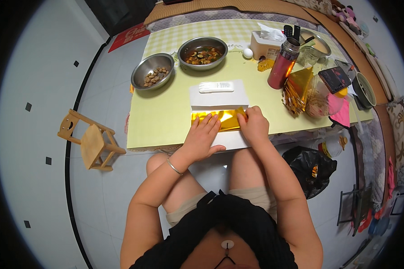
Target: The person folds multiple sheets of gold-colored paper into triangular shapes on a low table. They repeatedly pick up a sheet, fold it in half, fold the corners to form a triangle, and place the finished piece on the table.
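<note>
A shiny gold foil sheet [229, 120] lies lengthwise on a white sheet [231, 140] at the table's near edge. My left hand [202, 138] rests flat on its left part, fingers stretched and thumb apart. At the right end my right hand [256, 127] is closed, pinching the foil's edge between thumb and fingers; a corner of foil stands up there. Just beyond the foil is a pale board or paper [219, 101], with a long white plastic piece [216, 87] lying on it.
Two steel bowls with food, one of nuts [153, 59] and one of soup [202, 67], stand far left. To the right are a red thermos [283, 67], folded gold foil pieces [296, 96], a phone [335, 80] and a tissue box [261, 45]. A small wooden chair [93, 141] stands left.
</note>
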A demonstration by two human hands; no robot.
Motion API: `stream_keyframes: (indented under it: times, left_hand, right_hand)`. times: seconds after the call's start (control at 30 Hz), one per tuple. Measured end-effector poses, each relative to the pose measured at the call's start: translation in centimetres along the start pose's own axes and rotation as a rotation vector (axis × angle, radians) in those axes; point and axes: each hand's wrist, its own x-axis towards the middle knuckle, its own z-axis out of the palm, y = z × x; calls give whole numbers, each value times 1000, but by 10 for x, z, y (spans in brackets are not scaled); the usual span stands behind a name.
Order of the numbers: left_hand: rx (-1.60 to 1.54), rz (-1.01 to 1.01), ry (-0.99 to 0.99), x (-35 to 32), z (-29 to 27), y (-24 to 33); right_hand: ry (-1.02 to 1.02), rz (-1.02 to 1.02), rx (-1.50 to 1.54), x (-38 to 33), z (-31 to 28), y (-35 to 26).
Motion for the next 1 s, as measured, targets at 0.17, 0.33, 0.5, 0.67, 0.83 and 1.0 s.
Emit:
stream_keyframes:
  times: [0.17, 0.33, 0.5, 0.67, 0.83, 1.0]
  left_hand:
    - [1, -10, 8, 0, 1, 0]
    - [6, -17, -4, 1, -3, -1]
    - [-5, -16, -18, 2, 0, -4]
    - [-16, 2, -12, 1, 1, -4]
    - [-1, 33, -12, 2, -1, -3]
    - [7, -15, -58, -3, 1, -2]
  right_hand:
    - [16, 32, -48, 1, 1, 7]
    - [26, 27, -52, -1, 2, 6]
    - [22, 29, -54, -1, 0, 4]
    - [7, 24, -39, -2, -3, 5]
    - [163, -426, -212, -10, -9, -10]
    - [-303, -543, -72, -41, 9, -27]
